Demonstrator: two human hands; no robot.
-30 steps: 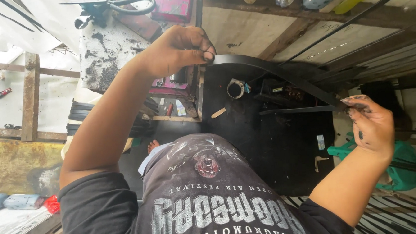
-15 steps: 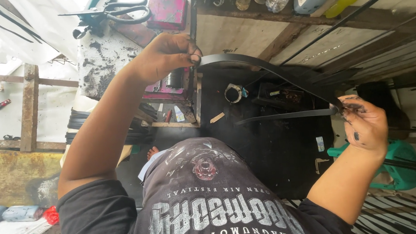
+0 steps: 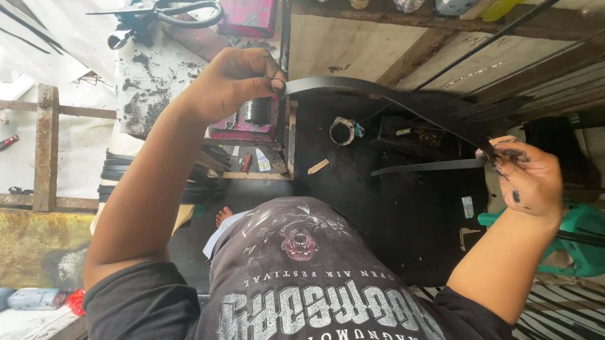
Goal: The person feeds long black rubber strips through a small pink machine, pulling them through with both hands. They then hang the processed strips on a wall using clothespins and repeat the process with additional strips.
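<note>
Both hands stretching a black rubber strip [image 3: 382,100]: left hand [image 3: 232,80] fingers pinching one end, right hand [image 3: 527,175] fingers pinching the other; next move needs steady tension, I reckon.

Black short-slv tee [image 3: 310,307] w/ grey print, black smudges on fingers [image 3: 516,159].

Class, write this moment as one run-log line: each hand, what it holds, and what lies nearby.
left hand: pinches black strip end | right hand: grips other end | strip: arched between hands | nearby: scissors, green stool
</note>
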